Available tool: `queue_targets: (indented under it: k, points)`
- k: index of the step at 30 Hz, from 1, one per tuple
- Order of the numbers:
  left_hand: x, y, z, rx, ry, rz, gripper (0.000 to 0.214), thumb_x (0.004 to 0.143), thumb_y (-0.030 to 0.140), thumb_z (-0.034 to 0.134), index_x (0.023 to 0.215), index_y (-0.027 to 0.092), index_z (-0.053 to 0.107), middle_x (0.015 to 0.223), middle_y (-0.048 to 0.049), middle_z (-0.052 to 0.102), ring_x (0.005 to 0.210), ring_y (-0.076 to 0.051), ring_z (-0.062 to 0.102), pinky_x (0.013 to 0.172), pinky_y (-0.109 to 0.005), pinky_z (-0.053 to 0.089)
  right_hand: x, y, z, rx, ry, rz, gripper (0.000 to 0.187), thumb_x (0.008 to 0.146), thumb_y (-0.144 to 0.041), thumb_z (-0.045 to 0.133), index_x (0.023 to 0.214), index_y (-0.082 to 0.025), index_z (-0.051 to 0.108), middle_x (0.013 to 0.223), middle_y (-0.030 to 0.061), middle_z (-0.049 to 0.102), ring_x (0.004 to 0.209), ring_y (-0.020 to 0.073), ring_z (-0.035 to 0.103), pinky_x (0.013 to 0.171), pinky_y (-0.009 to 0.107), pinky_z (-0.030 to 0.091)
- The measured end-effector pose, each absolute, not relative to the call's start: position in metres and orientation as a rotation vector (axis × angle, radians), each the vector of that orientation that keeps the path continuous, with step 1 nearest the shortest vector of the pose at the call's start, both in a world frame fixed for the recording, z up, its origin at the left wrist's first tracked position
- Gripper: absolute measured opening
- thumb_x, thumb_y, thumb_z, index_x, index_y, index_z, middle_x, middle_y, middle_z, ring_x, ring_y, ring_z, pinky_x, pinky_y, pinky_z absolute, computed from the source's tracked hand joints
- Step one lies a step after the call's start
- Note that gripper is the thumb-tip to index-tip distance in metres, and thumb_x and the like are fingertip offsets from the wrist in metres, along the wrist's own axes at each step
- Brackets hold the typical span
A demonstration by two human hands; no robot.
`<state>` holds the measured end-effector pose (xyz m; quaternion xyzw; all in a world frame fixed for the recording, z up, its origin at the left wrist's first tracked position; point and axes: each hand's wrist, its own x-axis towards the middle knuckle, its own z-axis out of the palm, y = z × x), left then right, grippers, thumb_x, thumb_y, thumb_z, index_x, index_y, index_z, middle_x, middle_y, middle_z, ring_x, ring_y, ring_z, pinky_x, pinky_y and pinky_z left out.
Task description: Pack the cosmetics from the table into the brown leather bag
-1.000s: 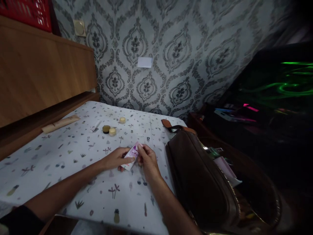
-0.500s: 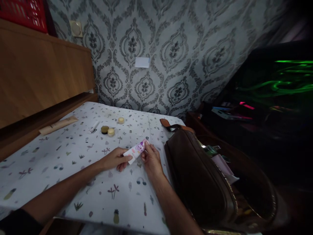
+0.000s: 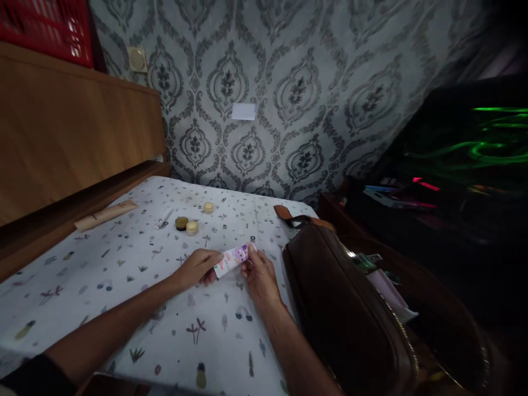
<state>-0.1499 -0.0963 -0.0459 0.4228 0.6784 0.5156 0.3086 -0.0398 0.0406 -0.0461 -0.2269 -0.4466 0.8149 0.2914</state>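
A white squeeze tube (image 3: pixel 231 260) with a purple and pink print is held between both hands above the patterned tablecloth (image 3: pixel 157 335). My left hand (image 3: pixel 200 265) grips its flat white end, thumb on top. At the pink end, my right hand (image 3: pixel 260 273) pinches the tube between thumb and fingers. Beyond the hands lie a dark-sided jar with an olive lid (image 3: pixel 181 223), a cream-coloured small jar (image 3: pixel 192 227) touching it, and another cream jar (image 3: pixel 208 207) farther back. A thin white item (image 3: pixel 163 219) lies left of the jars.
A brown leather bag (image 3: pixel 342 308) stands unzipped right beside my right forearm, its strap (image 3: pixel 305 218) toward the wall. A tan paper-like packet (image 3: pixel 106 215) lies by the wooden cabinet (image 3: pixel 82 126). A red basket (image 3: pixel 49 33) sits on that cabinet.
The view has shifted slightly, so everything sits a little lower and to the right. The tube is turned somewhat flatter, and my left thumb has slid farther over its end.
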Motion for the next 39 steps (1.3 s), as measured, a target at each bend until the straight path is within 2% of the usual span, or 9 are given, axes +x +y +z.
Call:
queue_targets:
  k: [5, 12, 16, 22, 24, 28, 32, 36, 39]
  points:
    - [-0.156, -0.099, -0.043, 1.257, 2.021, 1.486, 0.051, 0.088, 0.057, 0.054, 0.057, 0.018, 0.045, 0.054, 0.004, 0.043, 0.054, -0.011, 0.041, 0.054, -0.023, 0.029, -0.042, 0.045, -0.053, -0.558, -1.235, 2.125, 0.041, 0.059, -0.048, 0.087, 0.07, -0.018, 0.061, 0.059, -0.0022, 0.06, 0.048, 0.011, 0.053, 0.042, 0.022, 0.042]
    - [-0.157, -0.103, -0.041, 1.533, 2.21, 1.431, 0.036, 0.092, 0.045, 0.054, 0.071, 0.018, 0.065, 0.069, -0.0015, 0.056, 0.066, -0.015, 0.052, 0.063, -0.026, 0.035, -0.041, 0.045, -0.053, -0.561, -1.225, 2.123, 0.04, 0.056, -0.047, 0.088, 0.076, -0.019, 0.067, 0.063, -0.0004, 0.064, 0.051, 0.013, 0.055, 0.047, 0.025, 0.044]
    - [-0.158, -0.103, -0.042, 1.586, 2.262, 1.359, 0.03, 0.091, 0.042, 0.055, 0.076, 0.019, 0.067, 0.071, -0.0018, 0.058, 0.067, -0.016, 0.053, 0.063, -0.026, 0.037, -0.041, 0.043, -0.048, -0.574, -1.159, 2.112, 0.042, 0.054, -0.045, 0.088, 0.077, -0.018, 0.068, 0.067, -0.0015, 0.063, 0.055, 0.0107, 0.052, 0.053, 0.024, 0.044]
    - [-0.152, -0.105, -0.033, 1.557, 2.313, 1.266, 0.035, 0.089, 0.046, 0.051, 0.072, 0.018, 0.064, 0.067, -0.0014, 0.058, 0.062, -0.016, 0.054, 0.059, -0.025, 0.038, -0.031, 0.033, -0.034, -0.523, -1.354, 1.83, 0.036, 0.071, -0.051, 0.073, 0.078, -0.017, 0.062, 0.062, -0.0033, 0.053, 0.054, 0.0097, 0.043, 0.052, 0.022, 0.038]
    - [-0.148, -0.106, -0.029, 1.544, 2.299, 1.256, 0.034, 0.088, 0.049, 0.051, 0.081, 0.019, 0.066, 0.072, -0.0019, 0.064, 0.065, -0.017, 0.057, 0.059, -0.024, 0.041, -0.019, 0.027, -0.022, -0.459, -1.426, 1.744, 0.033, 0.076, -0.05, 0.069, 0.081, -0.018, 0.061, 0.066, -0.0027, 0.053, 0.057, 0.0106, 0.045, 0.055, 0.023, 0.04]
    - [-0.135, -0.101, -0.021, 1.567, 2.278, 1.269, 0.038, 0.089, 0.054, 0.051, 0.085, 0.021, 0.067, 0.075, -0.002, 0.068, 0.061, -0.017, 0.059, 0.053, -0.023, 0.044, 0.022, 0.019, 0.018, -0.36, -1.528, 1.585, 0.029, 0.081, -0.046, 0.067, 0.093, -0.019, 0.062, 0.081, 0.0011, 0.06, 0.071, 0.0137, 0.054, 0.064, 0.024, 0.046]
    - [-0.105, -0.088, 0.0, 1.915, 2.153, 1.268, 0.031, 0.092, 0.05, 0.051, 0.098, 0.025, 0.068, 0.083, -0.0019, 0.07, 0.059, -0.016, 0.062, 0.048, -0.022, 0.046, 0.084, 0.024, 0.06, -0.274, -1.642, 1.224, 0.026, 0.085, -0.039, 0.067, 0.104, -0.021, 0.066, 0.096, 0.0037, 0.064, 0.086, 0.017, 0.058, 0.076, 0.028, 0.049]
    - [-0.061, -0.067, 0.031, 2.575, 1.95, 1.257, 0.028, 0.098, 0.035, 0.045, 0.117, 0.027, 0.064, 0.103, -0.0061, 0.071, 0.093, -0.021, 0.068, 0.071, -0.024, 0.055, 0.144, 0.041, 0.086, -0.314, -1.664, 0.914, 0.023, 0.086, -0.035, 0.067, 0.106, -0.024, 0.068, 0.097, 0.003, 0.065, 0.087, 0.0178, 0.06, 0.078, 0.03, 0.05]
    - [-0.028, -0.047, 0.047, 2.9, 1.785, 1.135, 0.032, 0.098, 0.028, 0.045, 0.127, 0.022, 0.058, 0.119, -0.009, 0.068, 0.11, -0.021, 0.063, 0.092, -0.028, 0.052, 0.178, 0.057, 0.094, -0.429, -1.645, 0.782, 0.023, 0.087, -0.037, 0.066, 0.106, -0.024, 0.068, 0.097, 0.0029, 0.066, 0.085, 0.0175, 0.062, 0.076, 0.029, 0.051]
